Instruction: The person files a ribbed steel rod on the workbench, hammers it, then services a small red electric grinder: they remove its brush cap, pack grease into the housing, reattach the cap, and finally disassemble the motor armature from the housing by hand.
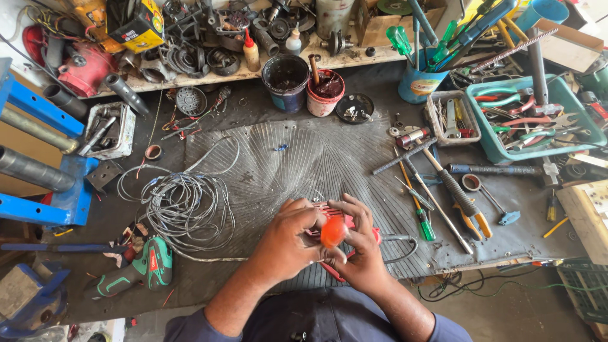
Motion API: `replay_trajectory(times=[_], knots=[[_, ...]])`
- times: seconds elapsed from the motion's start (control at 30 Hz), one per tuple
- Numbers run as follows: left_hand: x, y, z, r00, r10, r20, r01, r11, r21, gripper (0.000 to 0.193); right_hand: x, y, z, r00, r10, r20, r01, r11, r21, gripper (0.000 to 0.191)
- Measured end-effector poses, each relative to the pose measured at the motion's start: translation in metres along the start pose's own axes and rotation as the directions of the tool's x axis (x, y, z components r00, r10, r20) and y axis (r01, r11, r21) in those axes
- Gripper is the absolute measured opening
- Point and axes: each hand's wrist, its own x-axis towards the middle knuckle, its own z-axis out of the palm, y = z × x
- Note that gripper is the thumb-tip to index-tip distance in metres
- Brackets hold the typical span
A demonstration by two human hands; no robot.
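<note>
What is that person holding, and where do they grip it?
Both hands, left and right, clasp a red power tool by its body. An orange-red knob shows between the thumbs. Which part exactly is hidden.

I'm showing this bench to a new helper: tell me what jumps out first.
At the near edge, the left hand and right hand close around a red ribbed part with an orange-red knob. Left of them lies a grey wire coil beside a green cordless drill; far right, a teal tool tray.
</note>
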Motion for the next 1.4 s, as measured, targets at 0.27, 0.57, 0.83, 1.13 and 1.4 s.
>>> replay_trajectory(times=[0.27, 0.57, 0.83, 1.13, 1.4], knots=[[-0.001, -0.003, -0.005, 0.994, 0.076, 0.083, -0.073, 0.997, -0.031, 0.029, 0.0, 0.0, 0.002, 0.999, -0.052, 0.013, 0.052, 0.999, 0.006, 0.027], [0.0, 0.004, -0.009, 0.966, 0.252, 0.055, -0.25, 0.968, -0.035, 0.026, -0.006, 0.002, 0.007, 1.0, -0.004, 0.018, 0.004, 1.0, -0.01, 0.028], [0.003, 0.009, -0.009, 0.985, 0.171, 0.036, -0.167, 0.981, -0.095, 0.039, -0.009, 0.01, 0.008, 0.996, -0.073, -0.053, 0.075, 0.997, 0.03, 0.036], [-0.001, -0.003, -0.006, 0.996, 0.077, 0.043, -0.077, 0.997, -0.016, 0.037, -0.007, 0.005, 0.009, 0.999, -0.039, -0.023, 0.04, 0.997, 0.068, 0.038], [-0.003, -0.006, -0.01, 0.99, 0.074, 0.12, -0.069, 0.996, -0.049, 0.027, -0.018, 0.008, 0.007, 0.999, 0.011, -0.044, -0.008, 0.997, 0.071, 0.025]])
